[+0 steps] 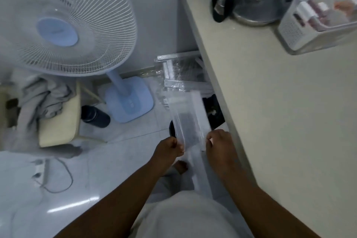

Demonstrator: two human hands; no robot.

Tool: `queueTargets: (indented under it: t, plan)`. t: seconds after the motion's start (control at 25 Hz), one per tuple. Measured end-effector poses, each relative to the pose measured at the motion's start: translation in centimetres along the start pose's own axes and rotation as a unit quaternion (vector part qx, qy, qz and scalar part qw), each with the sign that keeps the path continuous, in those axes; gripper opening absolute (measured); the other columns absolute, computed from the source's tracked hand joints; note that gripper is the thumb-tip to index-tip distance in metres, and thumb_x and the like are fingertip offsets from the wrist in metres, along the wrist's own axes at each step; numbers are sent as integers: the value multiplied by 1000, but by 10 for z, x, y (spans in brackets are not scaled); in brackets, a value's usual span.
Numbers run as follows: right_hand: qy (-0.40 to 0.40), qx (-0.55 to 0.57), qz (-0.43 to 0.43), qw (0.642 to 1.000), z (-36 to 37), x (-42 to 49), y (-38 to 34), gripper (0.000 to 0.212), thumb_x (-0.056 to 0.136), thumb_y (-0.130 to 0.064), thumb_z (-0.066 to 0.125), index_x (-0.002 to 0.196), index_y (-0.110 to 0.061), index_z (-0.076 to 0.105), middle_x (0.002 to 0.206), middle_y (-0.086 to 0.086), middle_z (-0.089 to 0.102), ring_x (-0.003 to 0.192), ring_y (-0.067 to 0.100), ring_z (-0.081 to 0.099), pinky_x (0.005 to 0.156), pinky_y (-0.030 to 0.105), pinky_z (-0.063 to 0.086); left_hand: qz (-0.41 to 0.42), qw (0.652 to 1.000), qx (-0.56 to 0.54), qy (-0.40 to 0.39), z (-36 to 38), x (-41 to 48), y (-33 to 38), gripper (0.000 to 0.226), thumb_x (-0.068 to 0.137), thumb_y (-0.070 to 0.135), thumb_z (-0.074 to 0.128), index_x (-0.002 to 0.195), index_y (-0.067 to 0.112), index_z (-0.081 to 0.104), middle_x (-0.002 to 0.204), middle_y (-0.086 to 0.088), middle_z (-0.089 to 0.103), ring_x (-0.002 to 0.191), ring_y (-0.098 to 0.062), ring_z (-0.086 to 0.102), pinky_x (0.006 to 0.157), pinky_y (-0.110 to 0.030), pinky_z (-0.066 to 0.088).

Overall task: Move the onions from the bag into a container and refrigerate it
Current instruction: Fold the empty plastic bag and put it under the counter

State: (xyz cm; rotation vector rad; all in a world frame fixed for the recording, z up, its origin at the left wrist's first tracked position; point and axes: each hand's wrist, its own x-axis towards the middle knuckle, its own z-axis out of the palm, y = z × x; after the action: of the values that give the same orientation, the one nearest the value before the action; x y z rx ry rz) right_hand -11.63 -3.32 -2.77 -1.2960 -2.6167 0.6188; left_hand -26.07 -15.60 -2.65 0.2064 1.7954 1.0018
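Two hands hold one clear plastic bag [188, 120] out beside the left edge of the counter [270, 102], above the floor. Largest first: the counter runs along the right of the view, and everything else lies to its left. A standing fan [63, 25] is well off from the counter's left edge, near the wall; a black bin [173, 129] sits low, just beside that edge, partly hidden behind the bag.

The bag's long axis runs away from the person, roughly parallel to the counter's edge. It looks flat; no onions can be made out inside, and no onions or container for them show elsewhere. The left hand [170, 148] pinches the bag's near corner farther from the counter; the right hand [220, 141] pinches the near corner beside the counter. Both grips sit at the near end, so the bag stretches forward from them, over the bin. The right hand is nearer the counter.
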Motion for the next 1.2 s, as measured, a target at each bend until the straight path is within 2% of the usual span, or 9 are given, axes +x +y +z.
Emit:
queueTargets:
  t: [0.16,0.32,0.4,0.52,0.64,0.76,0.84,0.96,1.2]
  plan:
    - [-149,209,235,938,61,6,-17,42,92,-36,58,123,-8,56,126,14,57,113,28,55,95,34,46,-18,998,-59,-17,-29,12,-23,17,69,18,75,73,10,61,99,-30,67,100,-39,68,96,-58,49]
    - [-383,442,513,628,138,18,-6,67,83,-64,55,131,-17,53,125,14,60,105,35,62,84,45,57,-14,996,-35,-80,-49,45,-47,10,69,33,72,75,25,67,102,-19,70,106,-39,63,101,-54,47]
    - [-411,484,533,559,169,15,-2,59,82,-61,60,123,-19,58,114,15,65,93,35,67,83,49,58,-25,992,-45,-113,-56,65,-59,3,77,23,67,77,26,68,96,-10,69,101,-30,64,98,-43,50]
    - [-362,575,550,485,196,27,7,25,94,-29,56,104,-8,65,70,7,67,59,17,64,63,30,51,-52,989,-61,-122,-61,105,-82,9,84,13,61,87,18,68,107,-17,69,104,-29,65,94,-38,51]
    - [-279,560,557,546,226,49,35,24,91,-11,59,113,-2,61,63,3,61,48,11,58,47,23,46,-83,990,-69,-90,-57,153,-109,6,89,2,58,86,7,61,94,-25,63,88,-31,67,85,-40,56]
    - [-262,442,539,668,263,66,73,5,88,-8,62,91,-6,65,78,12,67,64,21,65,66,35,56,-158,984,-74,-43,-42,207,-136,9,91,-7,52,88,0,56,79,-18,59,61,-19,65,62,-29,59]
    - [-258,367,545,708,291,75,99,8,87,-7,61,79,-10,64,78,15,69,70,26,67,77,42,58,-198,978,-61,-25,-27,246,-158,6,91,-6,53,94,-4,58,78,-16,60,62,-21,64,66,-33,60]
    - [-247,317,560,724,326,86,124,15,88,-7,62,74,-10,61,85,19,70,69,25,68,72,38,60,-236,971,-34,-11,-5,293,-181,11,90,-6,53,91,1,62,80,-15,62,75,-29,63,84,-47,58]
    - [-234,258,580,737,366,90,146,33,85,-10,61,53,-10,58,58,8,66,79,33,73,88,45,57,-251,968,24,-18,17,341,-209,15,86,-2,61,76,8,65,83,-20,68,91,-40,70,89,-50,56]
